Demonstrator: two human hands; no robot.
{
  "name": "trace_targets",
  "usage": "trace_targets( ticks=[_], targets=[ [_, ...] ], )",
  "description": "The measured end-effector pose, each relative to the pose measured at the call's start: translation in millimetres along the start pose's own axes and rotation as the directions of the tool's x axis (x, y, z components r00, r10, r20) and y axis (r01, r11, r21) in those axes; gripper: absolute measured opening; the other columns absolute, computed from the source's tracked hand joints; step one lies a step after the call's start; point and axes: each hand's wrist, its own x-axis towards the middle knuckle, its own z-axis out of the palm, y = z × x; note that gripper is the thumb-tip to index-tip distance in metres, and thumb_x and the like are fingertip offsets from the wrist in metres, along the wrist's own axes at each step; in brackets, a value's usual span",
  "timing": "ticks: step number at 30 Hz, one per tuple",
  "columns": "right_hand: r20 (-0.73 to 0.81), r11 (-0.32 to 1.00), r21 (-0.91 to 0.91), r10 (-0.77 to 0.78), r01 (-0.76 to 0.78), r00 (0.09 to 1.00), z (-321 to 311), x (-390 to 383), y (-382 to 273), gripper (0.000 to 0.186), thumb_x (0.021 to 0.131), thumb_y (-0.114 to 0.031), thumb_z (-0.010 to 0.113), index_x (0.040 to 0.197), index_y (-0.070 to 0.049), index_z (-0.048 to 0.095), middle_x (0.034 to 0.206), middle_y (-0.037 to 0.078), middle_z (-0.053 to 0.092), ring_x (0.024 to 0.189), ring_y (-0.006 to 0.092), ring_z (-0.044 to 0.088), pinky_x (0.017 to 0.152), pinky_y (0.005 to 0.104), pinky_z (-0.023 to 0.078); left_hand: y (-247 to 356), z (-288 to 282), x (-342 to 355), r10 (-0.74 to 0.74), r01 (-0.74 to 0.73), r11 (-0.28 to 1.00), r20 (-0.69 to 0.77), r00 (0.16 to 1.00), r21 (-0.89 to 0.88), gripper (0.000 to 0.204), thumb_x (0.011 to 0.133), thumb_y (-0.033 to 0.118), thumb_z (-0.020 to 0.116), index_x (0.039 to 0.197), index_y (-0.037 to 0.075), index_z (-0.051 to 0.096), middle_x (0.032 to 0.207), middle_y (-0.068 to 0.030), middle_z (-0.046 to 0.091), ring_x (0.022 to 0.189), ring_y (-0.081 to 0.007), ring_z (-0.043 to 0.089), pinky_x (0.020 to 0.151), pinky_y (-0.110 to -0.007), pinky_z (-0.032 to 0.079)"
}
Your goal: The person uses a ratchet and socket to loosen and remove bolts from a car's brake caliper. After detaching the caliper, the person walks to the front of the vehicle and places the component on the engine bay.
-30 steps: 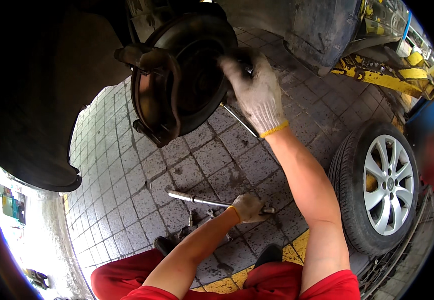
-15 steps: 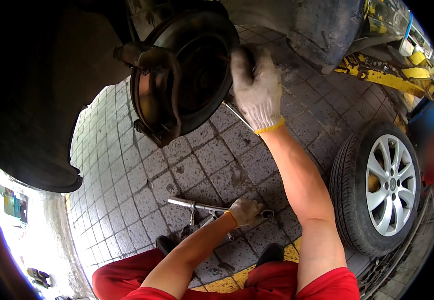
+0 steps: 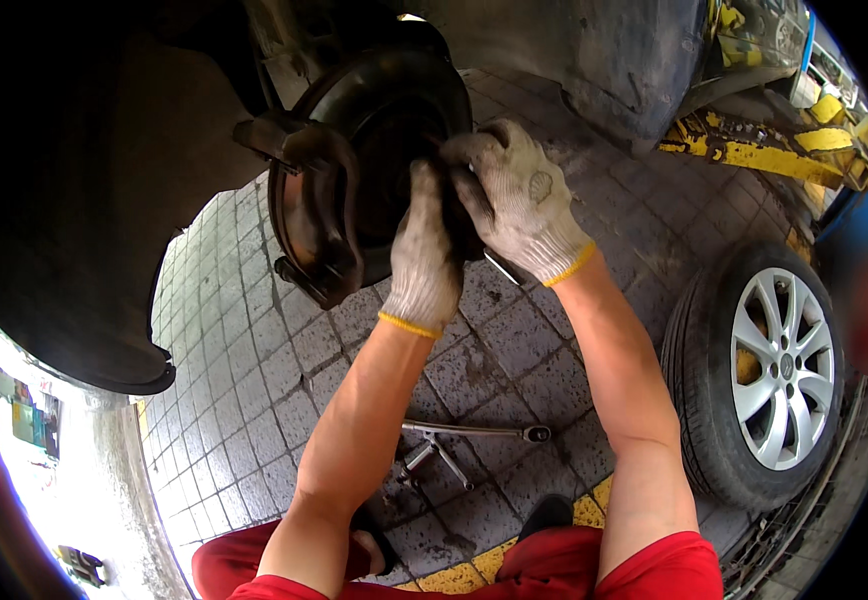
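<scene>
A dark round brake disc (image 3: 329, 105) stands at the upper middle, with a rusty curved caliper bracket (image 3: 344, 190) on its left side. My left hand (image 3: 422, 260), in a white knit glove with a yellow cuff, reaches up to the disc's face. Its thumb side points upward and the other fingers are lost in shadow. From the right, my right hand (image 3: 529, 205) in a matching glove meets it at the disc, fingers curled; what lies between the fingers is hidden. A thin metal rod (image 3: 502, 267) shows below the right hand, partly covered by it.
A ratchet wrench (image 3: 479, 432) and smaller metal tools (image 3: 439, 458) lie on the tiled floor below my hands. At right stands a wheel with a silver rim (image 3: 782, 370). A yellow lift arm (image 3: 754, 150) sits behind it, and a dark fender (image 3: 64, 250) fills the left.
My left hand has left the ratchet wrench on the floor and risen to the disc. The right hand has shifted slightly right and down, its fingers still at the disc.
</scene>
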Motion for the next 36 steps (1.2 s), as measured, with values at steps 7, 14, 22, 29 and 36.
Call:
trace_targets(
  ticks=[7, 14, 22, 29, 36],
  targets=[
    [0.007, 0.998, 0.056, -0.017, 0.016, 1.0, -5, -4, 5, 0.039, 0.091, -0.003, 0.069, 0.128, -0.004, 0.057, 0.118, 0.017, 0.062, 0.099, 0.0346, 0.069, 0.083, 0.0446, 0.06, 5, 25, 18, -0.09, 0.091, 0.99, 0.011, 0.996, -0.111, 0.043, 0.106, 0.045, 0.062, 0.129, 0.009, 0.065, 0.119, -0.0049, 0.067, 0.112, -0.017, 0.063, 0.1, -0.032, 0.053],
    [0.037, 0.973, 0.22, 0.065, -0.072, 0.997, -5, 1, 16, 0.047, 0.095, -0.015, 0.065, 0.138, -0.006, 0.051, 0.121, 0.019, 0.062, 0.11, 0.0394, 0.063, 0.095, 0.0455, 0.056, 11, 49, 22, 0.094, -0.084, 0.99, -0.087, 0.992, 0.114, 0.042, 0.103, 0.04, 0.065, 0.119, 0.001, 0.069, 0.11, -0.005, 0.067, 0.097, -0.0148, 0.062, 0.087, -0.031, 0.053],
    [0.213, 0.804, 0.272, 0.485, -0.528, 0.848, -20, 3, 0, 0.029, 0.104, -0.028, 0.062, 0.117, -0.003, 0.066, 0.116, 0.019, 0.071, 0.101, 0.0399, 0.071, 0.085, 0.047, 0.059, 21, 48, 19, 0.049, 0.002, 0.968, -0.193, 0.98, 0.252, 0.054, 0.102, 0.042, 0.063, 0.132, -0.003, 0.065, 0.117, -0.0092, 0.067, 0.107, -0.0185, 0.061, 0.096, -0.032, 0.049],
    [-0.09, 0.97, 0.239, 0.073, -0.05, 0.993, -14, -1, 7, 0.021, 0.097, -0.02, 0.071, 0.112, -0.006, 0.069, 0.112, 0.014, 0.073, 0.093, 0.0369, 0.072, 0.078, 0.0455, 0.06, 7, 36, 19, -0.133, 0.153, 0.924, 0.083, 0.988, -0.351, 0.039, 0.108, 0.038, 0.059, 0.125, 0.003, 0.066, 0.119, -0.0118, 0.069, 0.111, -0.0208, 0.064, 0.101, -0.033, 0.053],
    [0.077, 0.905, 0.21, 0.362, -0.37, 0.929, -28, 1, -8, 0.021, 0.094, -0.02, 0.074, 0.114, -0.013, 0.07, 0.113, 0.011, 0.073, 0.1, 0.0354, 0.071, 0.082, 0.0418, 0.06, 3, 43, 21, -0.183, 0.151, 0.873, -0.025, 0.983, -0.463, 0.029, 0.109, 0.032, 0.059, 0.119, 0.005, 0.065, 0.109, -0.0077, 0.069, 0.101, -0.022, 0.066, 0.097, -0.036, 0.055]
  ],
)
